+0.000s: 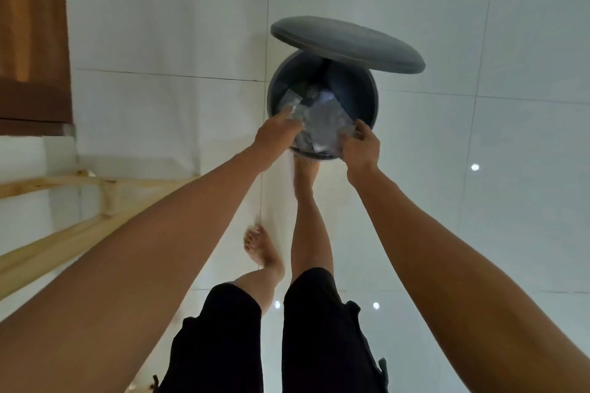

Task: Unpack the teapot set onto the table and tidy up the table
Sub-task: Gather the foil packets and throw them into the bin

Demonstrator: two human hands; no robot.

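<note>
Both hands (319, 140) grip plastic wrap (322, 124) over open bin (370, 96) rim.

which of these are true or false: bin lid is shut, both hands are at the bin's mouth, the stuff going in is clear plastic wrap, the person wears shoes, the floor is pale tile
1. The bin lid is shut. False: it stands raised above the open grey bin.
2. Both hands are at the bin's mouth. True: the left hand and the right hand are at its near rim.
3. The stuff going in is clear plastic wrap. True: crumpled see-through packaging sits between the hands.
4. The person wears shoes. False: the feet are bare, one foot lifted.
5. The floor is pale tile. True: glossy light tiles with thin joints.
</note>
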